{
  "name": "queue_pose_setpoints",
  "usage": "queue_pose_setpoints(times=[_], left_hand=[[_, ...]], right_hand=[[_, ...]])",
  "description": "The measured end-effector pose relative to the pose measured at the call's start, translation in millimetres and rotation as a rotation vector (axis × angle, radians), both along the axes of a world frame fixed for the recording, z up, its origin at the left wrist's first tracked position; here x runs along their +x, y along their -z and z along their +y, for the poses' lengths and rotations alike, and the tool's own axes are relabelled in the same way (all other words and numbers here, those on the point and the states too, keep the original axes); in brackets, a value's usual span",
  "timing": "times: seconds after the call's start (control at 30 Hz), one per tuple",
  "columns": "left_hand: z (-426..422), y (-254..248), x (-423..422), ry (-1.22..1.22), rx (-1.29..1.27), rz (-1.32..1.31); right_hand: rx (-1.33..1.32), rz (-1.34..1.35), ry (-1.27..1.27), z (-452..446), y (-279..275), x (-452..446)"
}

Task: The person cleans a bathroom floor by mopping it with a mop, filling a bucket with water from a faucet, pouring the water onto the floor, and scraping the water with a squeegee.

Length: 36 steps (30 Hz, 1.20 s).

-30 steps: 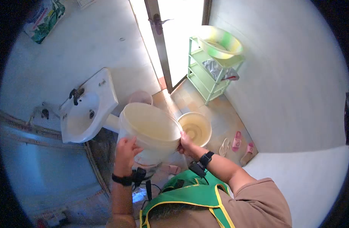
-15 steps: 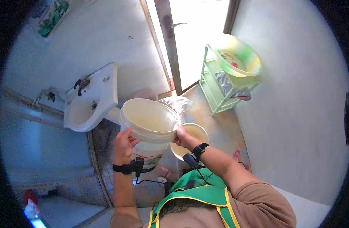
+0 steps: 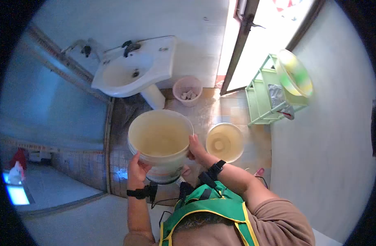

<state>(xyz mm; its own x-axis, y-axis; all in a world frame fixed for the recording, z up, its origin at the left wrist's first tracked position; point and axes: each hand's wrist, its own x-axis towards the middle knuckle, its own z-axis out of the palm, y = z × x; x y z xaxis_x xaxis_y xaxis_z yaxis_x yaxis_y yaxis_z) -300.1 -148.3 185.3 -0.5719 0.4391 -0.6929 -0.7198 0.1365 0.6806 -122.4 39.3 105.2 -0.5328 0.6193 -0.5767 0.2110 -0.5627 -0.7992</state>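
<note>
A large white bucket (image 3: pixel 163 164) is held in front of me, its wide mouth facing up and tilted slightly toward me. My left hand (image 3: pixel 137 169) grips its near left side just below the rim. On the right side of the rim, my right hand (image 3: pixel 195 148) is closed, with the thumb at the top edge. The inside looks pale and yellowish; whether liquid is in it I cannot tell. A second, cream-coloured bucket (image 3: pixel 235 154) stands on the floor to the right, beyond my right hand.
A white sink (image 3: pixel 159 67) on a pedestal is at the upper left. Behind the held bucket stands a pink basket (image 3: pixel 177 92) with crumpled paper. A green shelf (image 3: pixel 259 98) bearing a multicoloured basin (image 3: pixel 284 76) is at the right, beside an open door (image 3: pixel 240 47). The floor looks wet.
The held bucket was tipped away, with water splashing beyond its far rim half a second ago; now it is more upright and no splash shows. The view has turned, uncovering the pink basket.
</note>
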Motion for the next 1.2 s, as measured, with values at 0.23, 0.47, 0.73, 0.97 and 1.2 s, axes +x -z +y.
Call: queue_pose_setpoints(times=[0.23,0.47,0.73,0.97,1.2], left_hand=[[-132,11,-46,-0.090,-0.014,-0.069],[-232,30,-59,-0.151,0.023,0.104],[-217,21,-64,-0.310,-0.059,-0.069],[-117,21,-82,-0.102,-0.090,0.180],[11,-39,-96,0.136,-0.162,0.316]], right_hand=[[0.021,-0.007,-0.225,-108,-12,-65],[-0.024,-0.046,-0.644,-173,85,-119],[-0.082,-0.136,-0.483,-162,39,-132],[-0.361,-0.264,-0.356,-78,-2,-126],[-0.482,-0.101,-0.403,-10,68,-122]])
